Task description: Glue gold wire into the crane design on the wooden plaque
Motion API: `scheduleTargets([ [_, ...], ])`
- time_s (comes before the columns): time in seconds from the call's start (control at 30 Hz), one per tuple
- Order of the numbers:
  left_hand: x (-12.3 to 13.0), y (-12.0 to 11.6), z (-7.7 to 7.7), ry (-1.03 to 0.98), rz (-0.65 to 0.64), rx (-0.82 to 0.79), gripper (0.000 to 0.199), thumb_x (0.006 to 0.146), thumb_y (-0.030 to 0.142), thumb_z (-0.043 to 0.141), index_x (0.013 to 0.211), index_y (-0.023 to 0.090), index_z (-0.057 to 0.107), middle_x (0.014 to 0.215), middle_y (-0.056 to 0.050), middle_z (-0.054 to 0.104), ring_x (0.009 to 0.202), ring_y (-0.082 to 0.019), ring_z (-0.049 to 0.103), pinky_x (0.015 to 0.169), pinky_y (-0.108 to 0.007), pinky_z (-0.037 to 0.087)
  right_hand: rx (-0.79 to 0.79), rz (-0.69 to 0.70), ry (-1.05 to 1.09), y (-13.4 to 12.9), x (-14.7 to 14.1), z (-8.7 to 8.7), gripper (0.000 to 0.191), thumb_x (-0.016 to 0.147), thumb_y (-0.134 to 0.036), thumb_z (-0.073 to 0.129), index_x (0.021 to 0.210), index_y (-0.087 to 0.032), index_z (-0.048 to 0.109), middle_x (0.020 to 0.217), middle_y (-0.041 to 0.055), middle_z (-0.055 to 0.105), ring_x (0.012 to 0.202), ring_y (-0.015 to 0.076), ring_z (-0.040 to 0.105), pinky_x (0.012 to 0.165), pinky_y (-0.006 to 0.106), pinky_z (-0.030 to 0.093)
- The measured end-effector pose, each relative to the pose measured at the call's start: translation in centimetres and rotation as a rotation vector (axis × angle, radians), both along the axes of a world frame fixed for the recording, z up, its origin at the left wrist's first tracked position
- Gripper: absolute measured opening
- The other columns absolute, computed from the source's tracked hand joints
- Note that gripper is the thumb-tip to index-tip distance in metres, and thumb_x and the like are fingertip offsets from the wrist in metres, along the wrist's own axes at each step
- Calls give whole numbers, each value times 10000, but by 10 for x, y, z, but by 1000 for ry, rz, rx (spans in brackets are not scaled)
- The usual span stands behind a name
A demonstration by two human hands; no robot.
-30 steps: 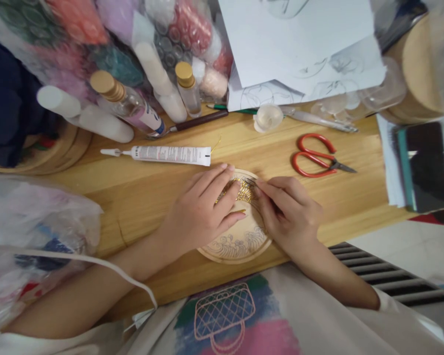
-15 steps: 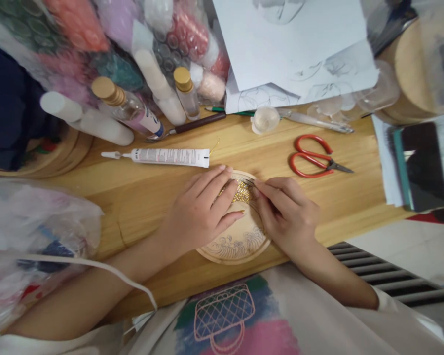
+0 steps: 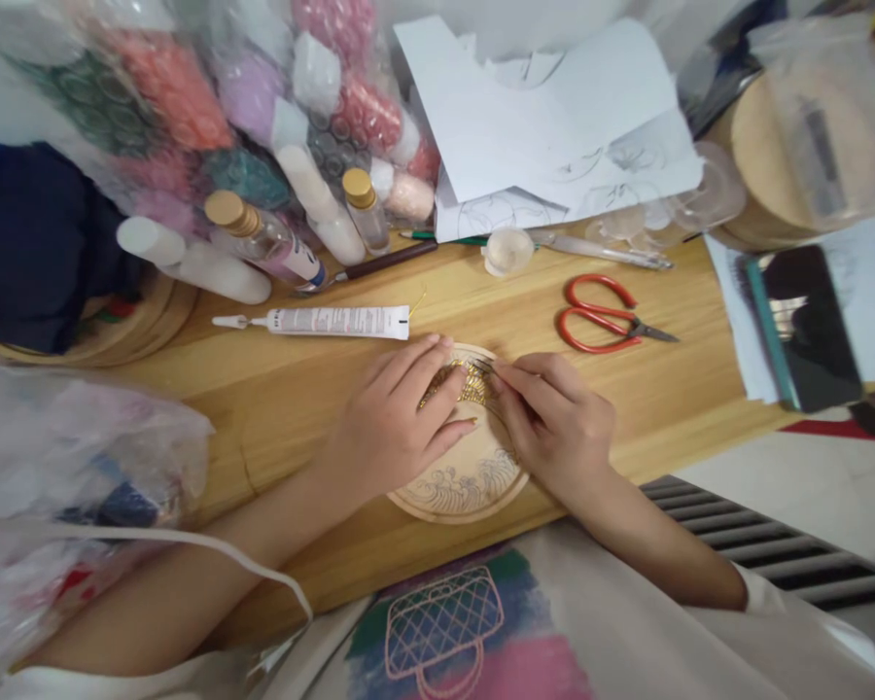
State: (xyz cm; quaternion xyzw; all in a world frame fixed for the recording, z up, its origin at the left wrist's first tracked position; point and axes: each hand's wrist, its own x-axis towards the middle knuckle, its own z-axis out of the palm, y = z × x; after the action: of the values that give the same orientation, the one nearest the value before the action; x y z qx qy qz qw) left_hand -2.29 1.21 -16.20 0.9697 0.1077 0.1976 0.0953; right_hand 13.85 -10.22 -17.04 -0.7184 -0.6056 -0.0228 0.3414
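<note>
A round wooden disc lies on the table, with dark wave lines drawn on its lower part. Gold cord-like pattern covers part of its upper half. My left hand rests flat over the disc's left side, fingers stretched out and partly hiding the gold. At the upper right of the disc, my right hand pinches a thin dark pointed tool. Its tip points left at the gold pattern; most of it is hidden by the fingers, so its exact kind is unclear.
Behind the hands lie a white glue tube, red-handled scissors and a small clear cup. Bottles, bagged jars and sketched papers line the back. A phone lies right; a plastic bag sits left.
The view has shifted slightly, so the background appears moved. My right hand's tool tip shows a little more over the gold pattern; my left hand keeps its place on the disc.
</note>
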Motion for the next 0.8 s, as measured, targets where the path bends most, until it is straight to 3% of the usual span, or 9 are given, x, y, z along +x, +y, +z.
scheduleTargets([
  [0.53, -1, 1, 0, -5, 0, 1, 351, 964, 349, 592, 1094, 33, 670, 1205, -258, 678, 1169, -384, 656, 958, -508, 591, -10, 9, 11, 0, 0, 1, 134, 905, -120, 630, 986, -156, 730, 877, 65, 740, 691, 122, 699, 562, 211, 546],
  [0.8, -2, 0, -3, -49, 14, -19, 400, 984, 352, 553, 1176, 2, 585, 1211, -259, 678, 1182, -358, 650, 981, -486, 575, 13, 20, 30, 1, 0, 1, 127, 887, -101, 647, 978, -127, 732, 868, 86, 734, 699, 127, 700, 574, 210, 547],
])
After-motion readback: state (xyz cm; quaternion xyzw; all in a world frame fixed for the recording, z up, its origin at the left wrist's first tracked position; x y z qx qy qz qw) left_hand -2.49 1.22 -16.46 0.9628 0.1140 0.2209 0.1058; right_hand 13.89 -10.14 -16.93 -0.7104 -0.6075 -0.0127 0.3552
